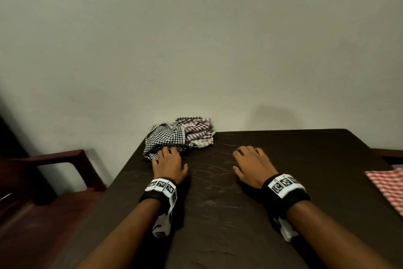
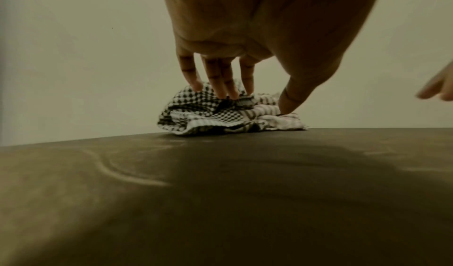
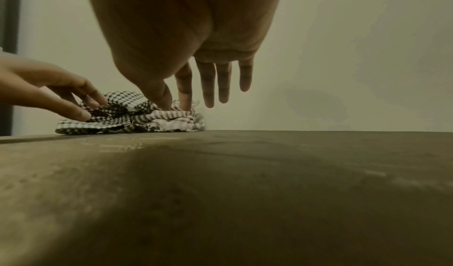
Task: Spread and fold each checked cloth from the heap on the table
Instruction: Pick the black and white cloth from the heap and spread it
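A heap of crumpled cloths sits at the far left corner of the dark table [image 1: 294, 192]. A black-and-white checked cloth [image 1: 164, 140] lies at its near left and a maroon-and-white checked cloth [image 1: 199, 130] behind it to the right. My left hand [image 1: 169, 153] reaches onto the heap; in the left wrist view its straight fingertips [image 2: 224, 94] touch the black-and-white cloth [image 2: 193, 105] and its thumb touches the striped cloth [image 2: 274, 119]. My right hand [image 1: 244, 155] hovers low over bare tabletop right of the heap, with its fingers [image 3: 208, 96] straight and holding nothing.
A red-and-white checked cloth [image 1: 388, 188] lies flat at the table's right edge. A dark red wooden chair [image 1: 61, 159] stands just left of the table. A plain wall [image 1: 196, 39] runs right behind the heap and the table's far edge.
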